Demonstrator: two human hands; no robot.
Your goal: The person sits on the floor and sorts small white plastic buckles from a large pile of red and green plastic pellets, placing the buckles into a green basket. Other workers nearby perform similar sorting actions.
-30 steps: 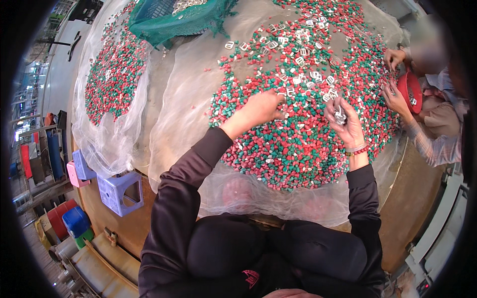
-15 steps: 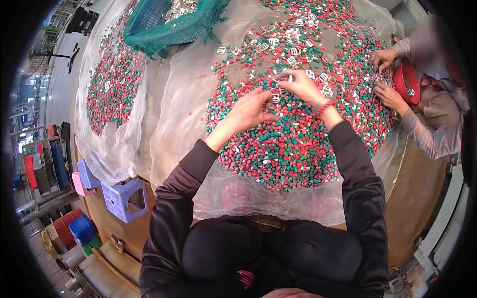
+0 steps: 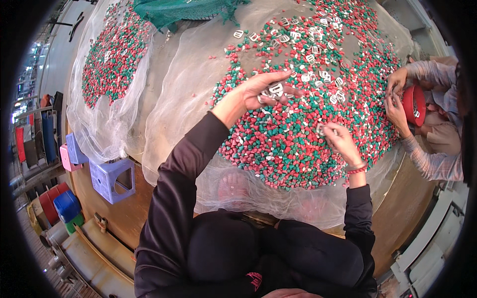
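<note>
A wide heap of small red, green and white plastic pieces (image 3: pixel 298 134) lies on a translucent net sheet (image 3: pixel 198 84) in front of me. Pale metal buckle rings (image 3: pixel 318 49) are scattered over its far part. My left hand (image 3: pixel 261 89) is raised over the heap with several buckle rings cupped in its fingers. Lower and to the right, my right hand (image 3: pixel 338 139) rests on the heap, pinching one buckle ring. Both arms wear black sleeves, and a red band circles my right wrist.
Another person (image 3: pixel 432 124) at the right edge holds a red bowl (image 3: pixel 415 104) and picks from the heap. A second heap (image 3: pixel 112 59) lies at left, with a green net (image 3: pixel 184 10) at the top. A lilac stool (image 3: pixel 112 179) and stacked coloured stools (image 3: pixel 62 206) stand on the brown floor.
My right hand pulled back from the heap's middle to its near right side. My left hand lifted from the pieces and now cups buckle rings. The camera view shifted closer.
</note>
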